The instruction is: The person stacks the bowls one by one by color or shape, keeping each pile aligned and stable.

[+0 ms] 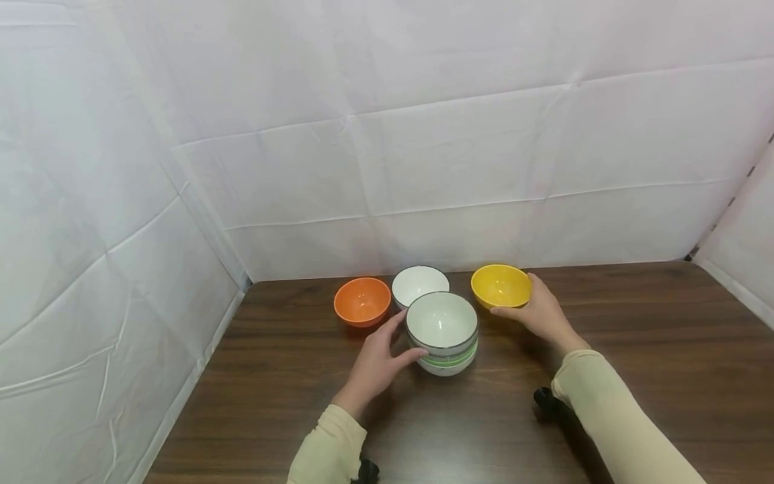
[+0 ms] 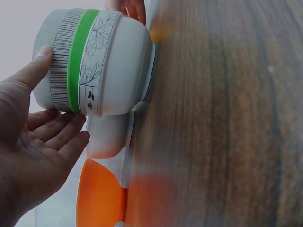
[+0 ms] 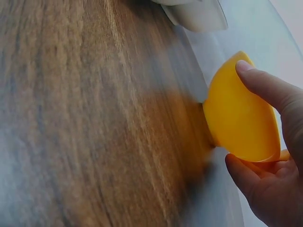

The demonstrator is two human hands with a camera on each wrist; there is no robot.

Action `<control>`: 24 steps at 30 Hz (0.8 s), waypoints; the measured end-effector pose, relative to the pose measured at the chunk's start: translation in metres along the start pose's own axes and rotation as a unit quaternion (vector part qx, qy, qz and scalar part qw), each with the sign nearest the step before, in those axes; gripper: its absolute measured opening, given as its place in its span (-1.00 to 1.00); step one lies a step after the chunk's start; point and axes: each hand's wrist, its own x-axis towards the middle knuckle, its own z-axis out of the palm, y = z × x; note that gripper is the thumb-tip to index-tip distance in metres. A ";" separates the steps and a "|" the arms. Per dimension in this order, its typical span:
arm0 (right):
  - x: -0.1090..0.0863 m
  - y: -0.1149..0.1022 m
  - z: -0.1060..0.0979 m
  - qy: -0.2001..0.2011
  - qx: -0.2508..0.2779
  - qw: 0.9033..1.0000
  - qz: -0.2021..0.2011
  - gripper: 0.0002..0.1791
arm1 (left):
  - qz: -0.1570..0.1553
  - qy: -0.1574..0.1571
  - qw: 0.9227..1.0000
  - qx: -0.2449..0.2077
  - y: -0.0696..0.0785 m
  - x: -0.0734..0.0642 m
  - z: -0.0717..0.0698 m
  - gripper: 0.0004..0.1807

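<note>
I see the left hand [image 1: 375,361] holding a bowl stack [image 1: 446,353], before a white bowl [image 1: 418,281], between thumb and fingers; the right hand [image 1: 543,312] pinches a yellow bowl [image 1: 500,286], farther right on the table [image 1: 290,390].

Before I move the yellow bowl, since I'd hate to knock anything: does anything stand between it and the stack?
Nothing visible does: only bare tabletop shows between the yellow bowl and the stack. The single white bowl sits behind the stack, off that line.
</note>
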 end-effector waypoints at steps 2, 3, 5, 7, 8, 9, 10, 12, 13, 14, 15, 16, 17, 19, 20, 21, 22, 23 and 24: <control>0.000 -0.001 -0.001 -0.002 -0.005 1.000 0.002 0.18 | 0.000 0.000 1.000 0.001 0.000 0.000 -0.001 -0.12; 0.000 -0.002 -0.002 -0.002 -0.006 1.000 0.002 0.18 | 0.000 0.001 1.000 0.001 0.001 0.000 -0.001 -0.12; -0.001 -0.004 -0.004 -0.005 -0.011 1.000 0.004 0.21 | 0.000 0.001 1.000 0.002 0.001 0.000 -0.002 -0.12; -0.002 -0.005 -0.005 -0.006 -0.011 1.000 0.004 0.22 | 0.000 0.001 1.000 0.003 0.001 0.000 -0.003 -0.12; -0.003 -0.007 -0.006 -0.007 -0.012 1.000 0.006 0.23 | -0.001 0.001 1.000 0.003 0.001 0.000 -0.003 -0.12; -0.003 -0.008 -0.007 -0.007 -0.012 1.000 0.007 0.24 | -0.002 0.002 1.000 0.003 0.001 0.001 -0.003 -0.12; -0.003 -0.009 -0.008 -0.008 -0.013 1.000 0.008 0.25 | -0.004 0.002 1.000 0.003 0.001 0.001 -0.003 -0.12; -0.003 -0.011 -0.009 -0.007 -0.014 1.000 0.007 0.26 | -0.006 0.002 1.000 0.004 0.000 0.002 -0.004 -0.12; -0.004 -0.011 -0.010 -0.006 -0.015 1.000 0.007 0.27 | -0.006 0.002 1.000 0.005 0.000 0.002 -0.004 -0.12; -0.003 -0.011 -0.011 -0.006 -0.016 1.000 0.005 0.26 | -0.006 0.002 1.000 0.005 0.000 0.003 -0.004 -0.12; -0.003 -0.011 -0.011 -0.005 -0.016 1.000 0.004 0.26 | -0.007 0.002 1.000 0.005 -0.001 0.003 -0.004 -0.12; -0.003 -0.011 -0.012 -0.005 -0.016 1.000 0.004 0.26 | -0.007 0.002 1.000 0.005 -0.001 0.003 -0.004 -0.12; -0.003 -0.011 -0.012 -0.005 -0.016 1.000 0.002 0.26 | -0.007 0.001 1.000 0.005 -0.001 0.003 -0.004 -0.12; -0.004 -0.011 -0.013 -0.005 -0.016 1.000 0.000 0.25 | -0.007 0.001 1.000 0.006 -0.001 0.004 -0.004 -0.12; -0.004 -0.011 -0.014 -0.006 -0.017 1.000 -0.002 0.26 | -0.007 0.001 1.000 0.005 -0.001 0.004 -0.004 -0.12; -0.005 -0.011 -0.014 -0.005 -0.017 1.000 -0.002 0.26 | -0.007 0.001 1.000 0.005 0.000 0.004 -0.004 -0.12; -0.005 -0.011 -0.015 -0.005 -0.018 1.000 -0.004 0.26 | -0.006 0.001 1.000 0.005 0.000 0.004 -0.004 -0.12; -0.006 -0.012 -0.016 -0.005 -0.017 1.000 -0.005 0.26 | -0.005 0.001 1.000 0.005 0.000 0.004 -0.004 -0.12; -0.007 -0.013 -0.017 -0.005 -0.017 1.000 -0.006 0.26 | -0.005 0.002 1.000 0.005 0.000 0.004 -0.004 -0.12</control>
